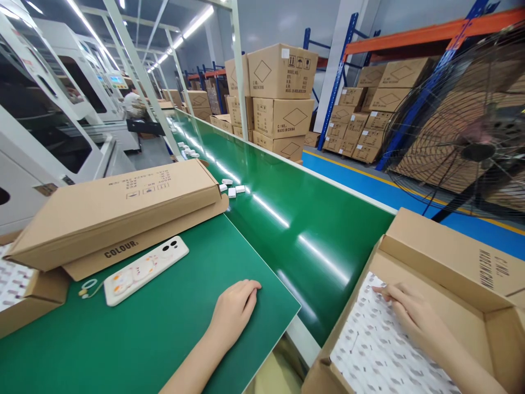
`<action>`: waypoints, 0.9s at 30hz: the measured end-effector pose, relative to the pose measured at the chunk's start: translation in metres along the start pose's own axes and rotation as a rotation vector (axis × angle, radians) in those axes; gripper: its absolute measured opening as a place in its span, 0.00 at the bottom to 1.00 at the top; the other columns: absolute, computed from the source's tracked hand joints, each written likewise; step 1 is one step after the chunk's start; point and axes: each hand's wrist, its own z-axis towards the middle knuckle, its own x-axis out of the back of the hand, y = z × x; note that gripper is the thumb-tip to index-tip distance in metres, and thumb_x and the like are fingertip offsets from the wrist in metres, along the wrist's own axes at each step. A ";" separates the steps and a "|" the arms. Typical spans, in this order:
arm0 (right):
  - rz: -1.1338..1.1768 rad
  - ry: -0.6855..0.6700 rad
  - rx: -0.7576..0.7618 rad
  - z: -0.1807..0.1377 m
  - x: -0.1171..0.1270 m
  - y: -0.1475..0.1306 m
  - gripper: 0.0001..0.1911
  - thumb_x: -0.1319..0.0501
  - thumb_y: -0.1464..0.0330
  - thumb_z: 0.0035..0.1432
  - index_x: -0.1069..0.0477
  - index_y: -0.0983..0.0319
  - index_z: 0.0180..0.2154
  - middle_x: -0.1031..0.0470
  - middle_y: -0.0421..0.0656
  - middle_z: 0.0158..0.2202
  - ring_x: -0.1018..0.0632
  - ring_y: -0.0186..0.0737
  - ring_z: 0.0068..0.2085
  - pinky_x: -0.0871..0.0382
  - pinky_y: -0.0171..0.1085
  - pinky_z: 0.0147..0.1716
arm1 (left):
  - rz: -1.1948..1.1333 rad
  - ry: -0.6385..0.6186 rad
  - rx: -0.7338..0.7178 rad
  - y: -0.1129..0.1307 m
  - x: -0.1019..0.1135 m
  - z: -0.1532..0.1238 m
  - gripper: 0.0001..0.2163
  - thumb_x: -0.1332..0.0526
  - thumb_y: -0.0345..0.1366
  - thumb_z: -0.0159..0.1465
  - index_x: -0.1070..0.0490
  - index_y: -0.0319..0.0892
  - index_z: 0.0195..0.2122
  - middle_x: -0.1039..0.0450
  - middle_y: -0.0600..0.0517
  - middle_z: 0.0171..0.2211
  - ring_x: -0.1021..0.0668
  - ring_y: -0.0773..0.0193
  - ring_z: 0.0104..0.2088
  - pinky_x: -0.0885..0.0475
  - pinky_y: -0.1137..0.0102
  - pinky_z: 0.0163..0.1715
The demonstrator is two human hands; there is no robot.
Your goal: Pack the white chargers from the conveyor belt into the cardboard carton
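The right hand (414, 317) lies inside the open carton (435, 257) just off the bench's near right corner, fingers (388, 293) stretched flat on the patterned sheet (369, 339), pinching nothing that shows. The left hand (233, 306) rests palm down and empty, fingers together, at the right edge of the green mat (164, 339). Little looks done: the flaps are up and the sheet lies flat, unlifted. The carton's mouth faces up (the frame cuts it), its visible long side running toward the belt (311, 230)

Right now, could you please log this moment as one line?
left hand: resting on mat | right hand: fingertips on sheet in box | phone: on mat, untouched
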 end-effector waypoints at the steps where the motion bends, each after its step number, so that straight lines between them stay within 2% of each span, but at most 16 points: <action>1: -0.005 -0.007 0.005 0.000 0.000 0.000 0.11 0.56 0.64 0.57 0.38 0.57 0.27 0.31 0.43 0.30 0.27 0.44 0.34 0.35 0.42 0.34 | -0.002 0.000 0.000 0.000 0.000 0.000 0.12 0.54 0.34 0.65 0.32 0.46 0.38 0.27 0.54 0.35 0.25 0.65 0.36 0.30 0.70 0.37; 8: 0.000 -0.035 -0.047 -0.001 -0.002 0.003 0.11 0.56 0.64 0.58 0.39 0.56 0.28 0.31 0.42 0.32 0.27 0.43 0.38 0.35 0.39 0.34 | 0.005 -0.004 -0.002 0.000 0.000 0.000 0.12 0.55 0.34 0.65 0.32 0.46 0.37 0.27 0.54 0.34 0.25 0.65 0.36 0.30 0.70 0.36; 19: -0.011 -0.077 -0.033 0.004 -0.001 0.002 0.13 0.56 0.63 0.58 0.40 0.57 0.26 0.33 0.40 0.26 0.28 0.39 0.29 0.35 0.37 0.30 | 0.009 -0.004 -0.003 0.001 0.000 -0.001 0.12 0.55 0.34 0.65 0.32 0.46 0.37 0.27 0.54 0.34 0.25 0.65 0.35 0.30 0.71 0.36; 27: -0.012 -0.071 -0.002 0.004 0.000 0.004 0.12 0.55 0.62 0.58 0.39 0.57 0.26 0.33 0.40 0.25 0.28 0.39 0.28 0.35 0.37 0.30 | -0.001 0.035 -0.015 0.001 -0.001 0.000 0.11 0.54 0.34 0.64 0.31 0.46 0.37 0.27 0.54 0.33 0.25 0.66 0.34 0.30 0.71 0.35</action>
